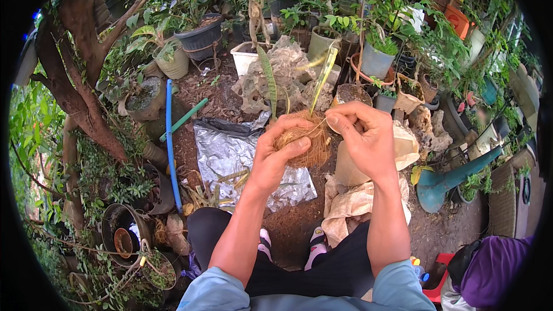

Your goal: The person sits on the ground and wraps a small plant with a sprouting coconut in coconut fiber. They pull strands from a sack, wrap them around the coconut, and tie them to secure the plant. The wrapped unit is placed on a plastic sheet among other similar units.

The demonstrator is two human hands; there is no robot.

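My left hand (281,151) is wrapped around a ball of brown coconut fibre (313,155), thumb across its front. Long upright leaves, which look like snake plant, rise from the top of the ball: a green banded leaf (268,77) and a yellow-edged leaf (325,77). At the ball's right side my right hand (360,134) pinches a thin strand (322,124) between thumb and forefinger. The strand runs across to the fibre; whether it is string or loose fibre I cannot tell. Beneath the ball, a silver plastic sheet (220,151) lies on the soil with leaf scraps on it.
A blue pipe (170,147) and a green pipe (185,119) lie to the left. Rough rocks (281,73) and several potted plants stand ahead. A woven sack (350,207) lies by my right forearm, with a teal plastic scoop-like object (436,190) farther right.
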